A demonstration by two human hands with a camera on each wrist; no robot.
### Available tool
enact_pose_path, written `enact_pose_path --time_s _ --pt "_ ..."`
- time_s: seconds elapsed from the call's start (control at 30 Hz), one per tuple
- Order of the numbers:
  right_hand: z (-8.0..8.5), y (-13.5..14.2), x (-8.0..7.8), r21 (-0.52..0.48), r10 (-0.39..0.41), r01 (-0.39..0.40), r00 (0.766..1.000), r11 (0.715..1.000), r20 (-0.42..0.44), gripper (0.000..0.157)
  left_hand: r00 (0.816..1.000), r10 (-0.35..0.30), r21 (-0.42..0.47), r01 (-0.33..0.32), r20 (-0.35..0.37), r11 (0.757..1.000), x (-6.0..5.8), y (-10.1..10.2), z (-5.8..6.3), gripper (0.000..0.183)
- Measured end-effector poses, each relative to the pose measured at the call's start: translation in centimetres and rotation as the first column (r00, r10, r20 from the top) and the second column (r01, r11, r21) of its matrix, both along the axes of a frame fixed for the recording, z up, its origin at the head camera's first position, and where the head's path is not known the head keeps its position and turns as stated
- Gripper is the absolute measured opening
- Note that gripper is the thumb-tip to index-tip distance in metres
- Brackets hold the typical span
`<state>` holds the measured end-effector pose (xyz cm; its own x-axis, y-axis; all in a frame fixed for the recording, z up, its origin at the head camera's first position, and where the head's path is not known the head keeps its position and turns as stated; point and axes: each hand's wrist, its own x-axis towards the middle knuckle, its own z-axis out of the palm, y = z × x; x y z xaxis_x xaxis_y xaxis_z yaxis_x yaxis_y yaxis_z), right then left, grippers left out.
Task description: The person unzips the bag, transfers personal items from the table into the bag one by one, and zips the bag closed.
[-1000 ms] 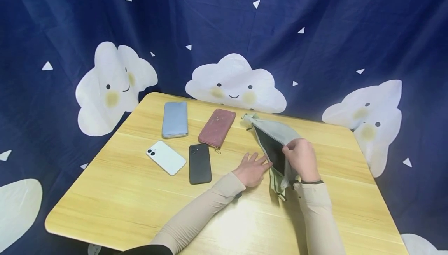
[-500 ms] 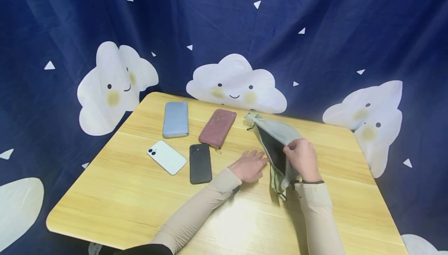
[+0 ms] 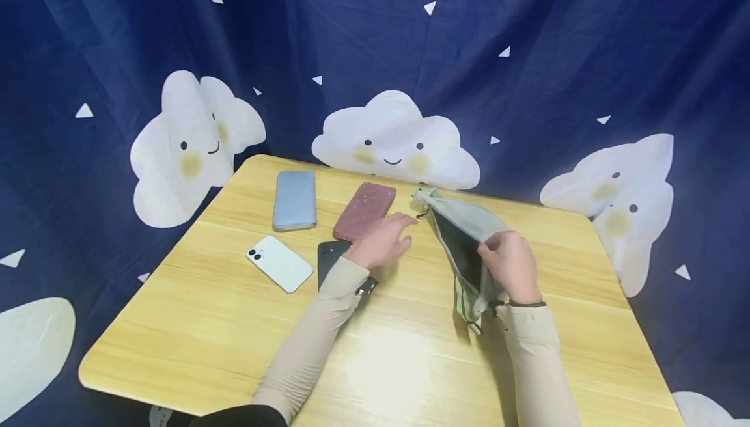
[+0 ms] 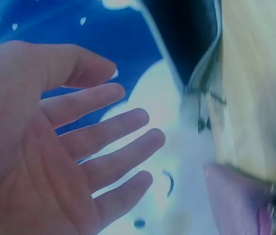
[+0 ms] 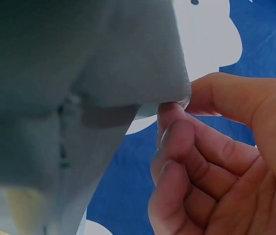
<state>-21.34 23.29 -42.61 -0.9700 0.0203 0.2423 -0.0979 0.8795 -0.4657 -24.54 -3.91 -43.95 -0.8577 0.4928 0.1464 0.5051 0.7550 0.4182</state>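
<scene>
A pale grey bag [image 3: 471, 213] with a dark inside and green straps lies toward the right of the table, its mouth gaping. My right hand [image 3: 511, 265] pinches the right rim of that mouth between thumb and forefinger, as the right wrist view also shows. Away from the bag, my left hand [image 3: 379, 243] hovers with fingers stretched and spread, holding nothing. Below it, partly covered, are a dark red zip wallet [image 3: 364, 209] and a black phone [image 3: 328, 259]. In the left wrist view the left palm [image 4: 55, 156] faces the camera.
Left of the black phone lies a white phone [image 3: 280, 264], camera side up. A light blue wallet [image 3: 295, 199] sits behind it, near the back edge. The wooden table [image 3: 193, 323] has rounded corners. A dark blue curtain [image 3: 375, 36] with printed clouds hangs just behind.
My left hand has left the near rim of the bag and moved left and back, over the black phone and beside the red wallet. The right hand keeps its pinch, nearly still.
</scene>
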Motion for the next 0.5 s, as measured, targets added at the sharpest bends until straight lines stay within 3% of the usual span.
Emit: enact_pose_path --time_s 0.23,0.5 --pt "0.0 0.2 0.0 -0.002 -0.008 0.008 1.000 1.000 0.012 0.016 0.987 0.159 0.119 -0.157 -0.010 0.980 -1.2 -3.7 0.3 0.040" --pt "0.2 0.1 0.1 0.000 -0.016 0.016 1.000 1.000 0.026 0.017 0.934 0.347 0.241 -0.358 0.089 0.902 -2.6 -7.6 -0.6 0.048"
